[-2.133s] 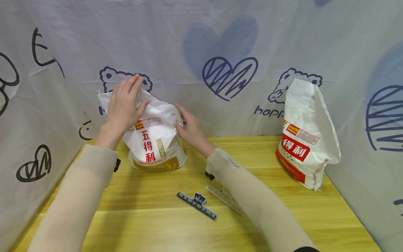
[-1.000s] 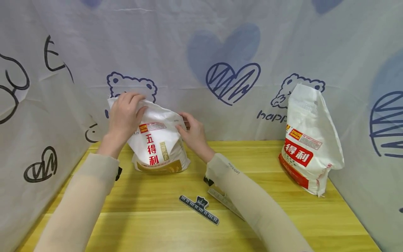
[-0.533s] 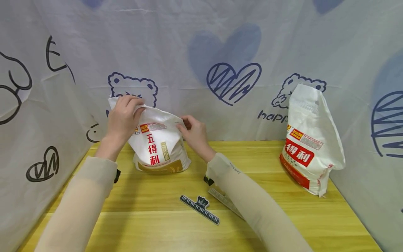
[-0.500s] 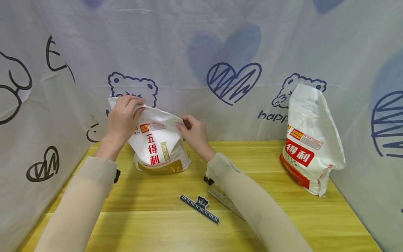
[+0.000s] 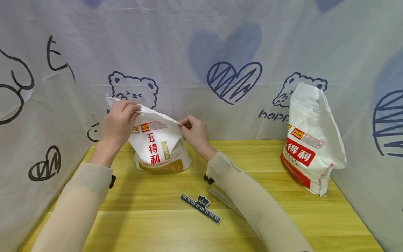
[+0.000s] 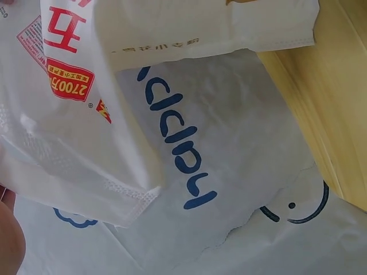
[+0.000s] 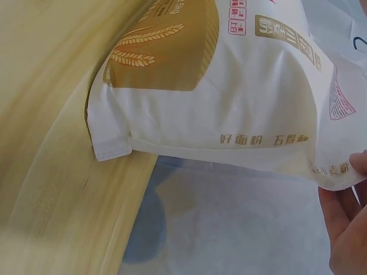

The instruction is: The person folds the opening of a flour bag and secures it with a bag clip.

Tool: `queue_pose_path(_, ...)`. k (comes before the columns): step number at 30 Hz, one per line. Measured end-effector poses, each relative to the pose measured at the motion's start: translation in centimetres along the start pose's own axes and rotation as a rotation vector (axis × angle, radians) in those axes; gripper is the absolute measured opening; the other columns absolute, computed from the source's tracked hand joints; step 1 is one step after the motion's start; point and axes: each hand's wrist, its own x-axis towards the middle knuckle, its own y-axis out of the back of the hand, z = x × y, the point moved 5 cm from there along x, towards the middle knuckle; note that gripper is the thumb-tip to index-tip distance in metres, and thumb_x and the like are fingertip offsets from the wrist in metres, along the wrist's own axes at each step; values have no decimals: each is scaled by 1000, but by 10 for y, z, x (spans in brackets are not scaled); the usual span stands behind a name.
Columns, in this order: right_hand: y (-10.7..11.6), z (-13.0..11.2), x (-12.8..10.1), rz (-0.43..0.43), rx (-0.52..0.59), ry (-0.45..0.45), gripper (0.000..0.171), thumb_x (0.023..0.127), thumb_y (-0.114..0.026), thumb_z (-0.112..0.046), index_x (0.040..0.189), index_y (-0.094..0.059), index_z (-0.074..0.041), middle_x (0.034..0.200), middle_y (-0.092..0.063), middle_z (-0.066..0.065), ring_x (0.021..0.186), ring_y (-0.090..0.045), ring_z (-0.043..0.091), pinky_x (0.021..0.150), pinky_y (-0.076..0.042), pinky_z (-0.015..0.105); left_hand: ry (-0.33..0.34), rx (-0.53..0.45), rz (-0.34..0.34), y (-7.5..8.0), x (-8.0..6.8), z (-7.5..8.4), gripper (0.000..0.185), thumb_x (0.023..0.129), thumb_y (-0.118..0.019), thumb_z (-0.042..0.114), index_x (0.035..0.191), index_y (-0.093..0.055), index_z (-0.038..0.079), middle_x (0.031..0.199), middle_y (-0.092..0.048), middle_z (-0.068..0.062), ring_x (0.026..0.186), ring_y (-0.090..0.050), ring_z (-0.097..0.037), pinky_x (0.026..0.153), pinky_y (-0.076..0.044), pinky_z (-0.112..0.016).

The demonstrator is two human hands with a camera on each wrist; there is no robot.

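The left hand [image 5: 118, 122] pinches the upper left corner of the flour bag [image 5: 157, 145], fingers curled over the flattened top edge, while the right hand [image 5: 193, 132] nips the right end of that same edge between thumb and fingertips. Held at both ends, the bag's mouth is drawn taut into one straight line — the slack top is stretched flat and tipped slightly toward the person, so the bag stays upright on its base. It stands at the back left of the worktop [image 5: 270, 217], close against the printed curtain [image 5: 233, 45] that walls in the space.

In front of the right forearm lie two sealing clips — a dark clip [image 5: 200, 208] and a pale clip [image 5: 225, 200] partly hidden under the sleeve — both near the hands. Well apart, a second bag [image 5: 310, 147] leans against the curtain at the right corner, its top loose and unheld.
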Motion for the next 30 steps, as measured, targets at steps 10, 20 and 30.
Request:
queue_pose_path(10,-2,3,-2,7,-8,8,8,92,-72,6,90,-71,-1,112,-78,11,99,-75,24,82,-60,19,-45,26,-15,5,-10,1,9,92,-75,-2,100,-71,-1,109,-69,-16,106,-64,-36,82,-61,-53)
queue_pose_path(20,-3,7,-4,-36,-35,4,6,93,-76,0,96,-71,-3,120,-76,7,106,-74,22,82,-61,24,-42,30,-83,8,-14,2,15,91,-75,-7,102,-69,1,120,-69,-14,111,-65,-35,80,-62,-52)
queue_pose_path(30,-6,11,-12,-123,26,-15,39,90,-84,-27,121,-66,-9,123,-72,7,108,-68,20,93,-60,36,-14,26,-208,1,-15,-4,28,88,-79,-3,112,-64,-1,146,-60,-16,137,-53,-39,122,-35,-50)
